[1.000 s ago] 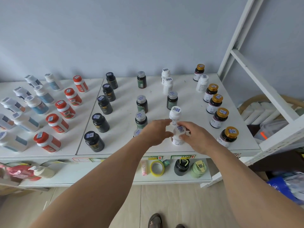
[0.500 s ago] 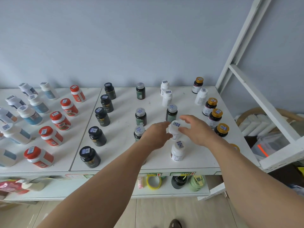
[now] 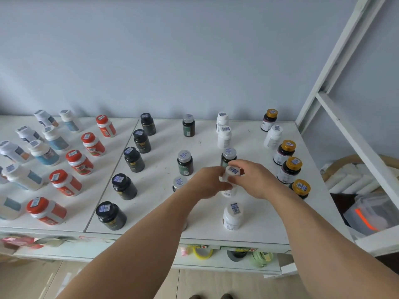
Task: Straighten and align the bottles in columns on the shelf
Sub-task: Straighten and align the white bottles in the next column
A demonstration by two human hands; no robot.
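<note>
Gripping a small white plastic bottle with a barcode sticker on its cap (image 3: 231, 175), both hands are meeting over the right half of the white shelf top (image 3: 164, 214). The left hand (image 3: 208, 183) is curling its fingers round the bottle's left side, and the right hand (image 3: 252, 180) is pinching it from the right and over the cap, so the thing is squeezed between the two. It's sitting upright, and I can't tell if its base is touching the shelf.

That bottle is sitting in the white column: a matching white bottle (image 3: 232, 215) is standing just in front of it near the shelf edge, a dark green bottle with a silver cap (image 3: 228, 156) is right behind it, and two taller white bottles (image 3: 223, 134) are lining up further back.

Off to the left, a column of black bottles (image 3: 131, 158) is running front to back, then red-capped orange bottles (image 3: 79, 161) on the next panel. Amber-capped dark bottles (image 3: 290, 169) are lining the right edge, beside the white shelf frame (image 3: 336, 117).
</note>
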